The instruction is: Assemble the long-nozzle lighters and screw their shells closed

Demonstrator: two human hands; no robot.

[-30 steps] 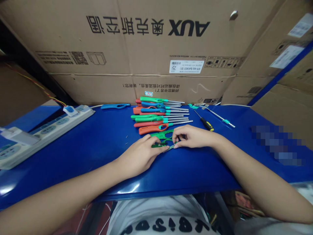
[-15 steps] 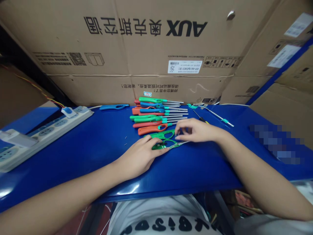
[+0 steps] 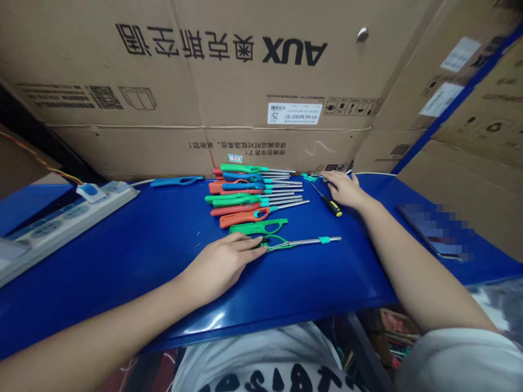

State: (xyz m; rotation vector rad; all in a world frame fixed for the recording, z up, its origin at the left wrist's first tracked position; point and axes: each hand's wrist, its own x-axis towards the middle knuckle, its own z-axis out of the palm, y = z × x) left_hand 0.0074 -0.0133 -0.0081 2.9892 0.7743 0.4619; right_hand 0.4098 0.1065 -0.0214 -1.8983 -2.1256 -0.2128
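Note:
My left hand [image 3: 226, 264] pinches and presses a green lighter shell half [image 3: 278, 238] against the table, with its fingers covering part of it. A thin wire shows in the shell, and a metal tube [image 3: 306, 241] with a turquoise collar runs out to its right. Just behind lies another green shell half [image 3: 255, 226]. At the back right, my right hand [image 3: 345, 190] reaches down with its fingers stretched out and thumb apart. Its fingertips are beside small turquoise parts [image 3: 309, 177]; whether they touch anything is unclear. A yellow-and-black screwdriver [image 3: 332, 206] is left of the right wrist.
Several red, blue, green and orange long-necked lighters [image 3: 245, 200] lie stacked side by side. A blue shell [image 3: 175, 182] rests behind them, a power strip [image 3: 69, 218] at left, a phone [image 3: 429, 231] at right. Two tiny screws [image 3: 198, 239] lie near the left hand. Cardboard [image 3: 196, 109] walls the back.
My right hand has moved from the green shell to the back right, exposing the tube. My left hand stays on the shell. The loose rod at the back right is now out of sight.

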